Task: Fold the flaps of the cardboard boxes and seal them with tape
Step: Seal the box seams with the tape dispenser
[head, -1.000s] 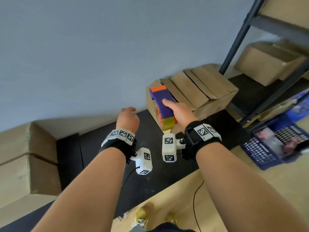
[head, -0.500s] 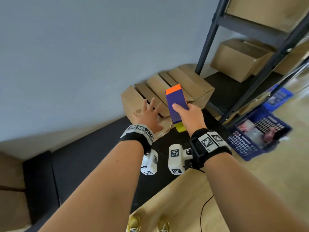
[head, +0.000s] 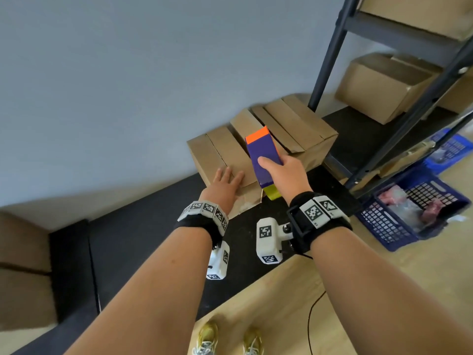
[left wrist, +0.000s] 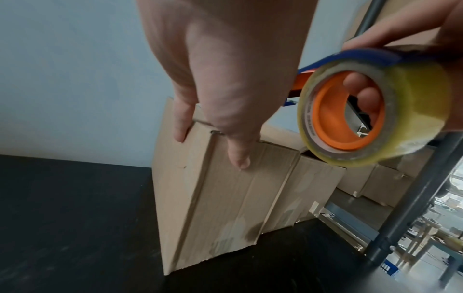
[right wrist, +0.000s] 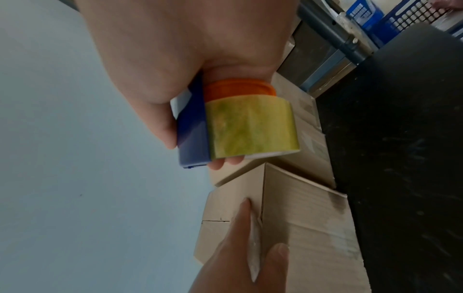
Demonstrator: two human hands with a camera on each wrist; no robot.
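A brown cardboard box (head: 217, 155) (left wrist: 225, 198) (right wrist: 300, 218) stands on the black table against the wall, its top flaps folded down. My left hand (head: 225, 183) (left wrist: 225, 89) (right wrist: 240, 247) lies flat on its near top edge, fingers straight and thumb over the front face. My right hand (head: 284, 175) (right wrist: 175, 69) grips a purple and orange tape dispenser (head: 262, 155) (right wrist: 192, 128) with a yellowish tape roll (left wrist: 375, 111) (right wrist: 250, 126), held just above the box to the right of my left hand. A second folded box (head: 294, 126) sits behind it.
The black table (head: 128, 247) runs along a grey-blue wall. A dark metal shelf frame (head: 409, 119) stands at the right with more cardboard boxes (head: 378, 85) on it. A blue plastic basket (head: 409, 216) sits on the floor at the right. Further boxes (head: 23, 272) stand at far left.
My left hand has moved forward and come down flat on the box top. My right hand has carried the tape dispenser along over the box. The view has swung to the right.
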